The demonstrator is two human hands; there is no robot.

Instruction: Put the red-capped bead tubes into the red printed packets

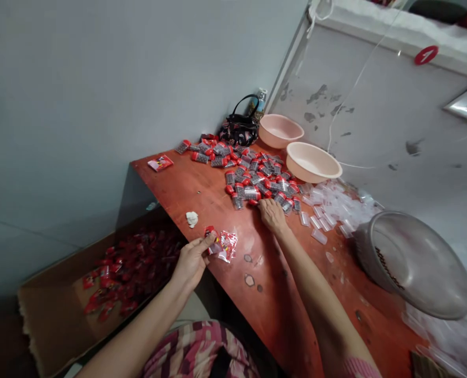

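Note:
Over the table's front edge, my left hand (194,258) pinches a small red printed packet (213,242) between thumb and fingers. Beside it, more red printed packets (228,245) lie on the tabletop. My right hand (272,214) rests at the near edge of a pile of small clear containers with red caps and dark contents (252,178). Its fingers curl down around a red-capped container (253,202), mostly hidden by the hand.
Clear empty tubes (323,207) lie right of the pile, near a large grey basin (418,262). Two pale basins (314,163), a black handbag (238,130) and a bottle (260,102) stand behind. A cardboard box (48,310) of red packets sits below left. A white crumpled lump (192,219) lies nearby.

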